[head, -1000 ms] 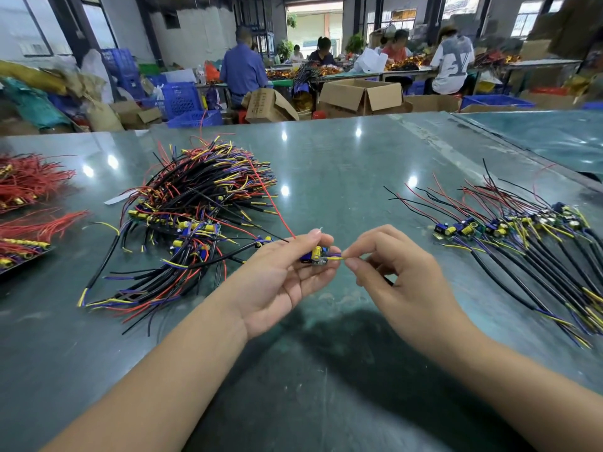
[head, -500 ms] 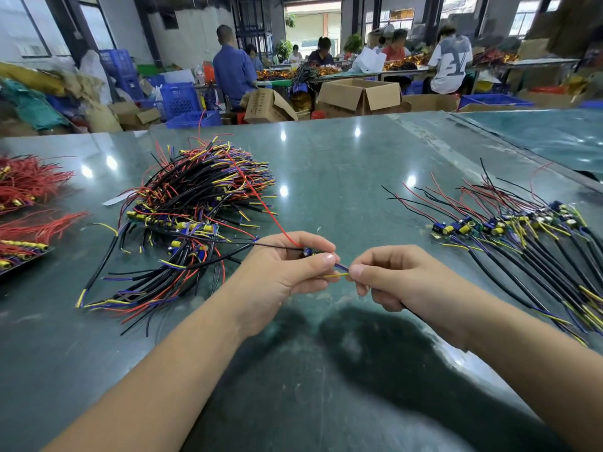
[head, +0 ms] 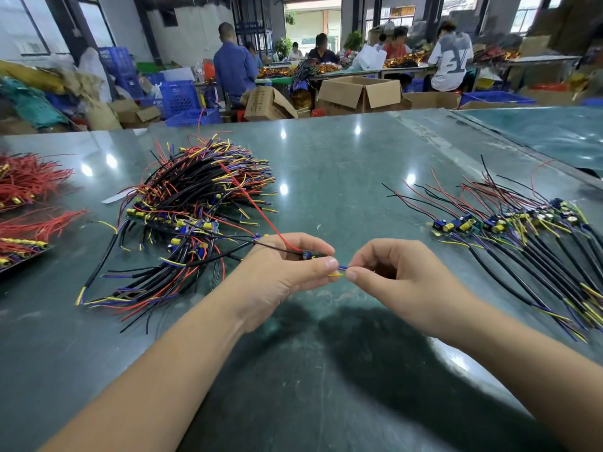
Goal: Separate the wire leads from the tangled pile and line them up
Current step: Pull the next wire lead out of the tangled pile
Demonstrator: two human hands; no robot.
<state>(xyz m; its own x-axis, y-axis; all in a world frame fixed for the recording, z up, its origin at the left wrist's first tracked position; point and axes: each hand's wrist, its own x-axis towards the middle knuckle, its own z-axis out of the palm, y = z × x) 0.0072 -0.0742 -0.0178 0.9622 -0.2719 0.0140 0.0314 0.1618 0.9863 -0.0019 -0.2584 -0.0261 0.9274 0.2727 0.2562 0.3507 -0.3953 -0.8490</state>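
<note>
A tangled pile of black, red, yellow and purple wire leads (head: 192, 216) lies on the green table at the left. A lined-up row of leads with small circuit boards (head: 509, 236) lies at the right. My left hand (head: 280, 275) grips one small board with a blue part (head: 308, 255) above the table's middle; its red and black wires trail back toward the pile. My right hand (head: 398, 282) pinches the short yellow and blue leads (head: 339, 271) coming out of that board. Part of the board is hidden by my fingers.
Bundles of red wires (head: 29, 203) lie at the table's left edge. A second table (head: 535, 132) adjoins at the far right. Beyond the far edge stand cardboard boxes (head: 359, 93), blue crates (head: 182, 99) and several seated people at other benches.
My left hand turned over, closing its fingers round the board that lay in its palm. My right hand rolled knuckles-up, keeping its pinch on the short leads. The pile and the row stayed still.
</note>
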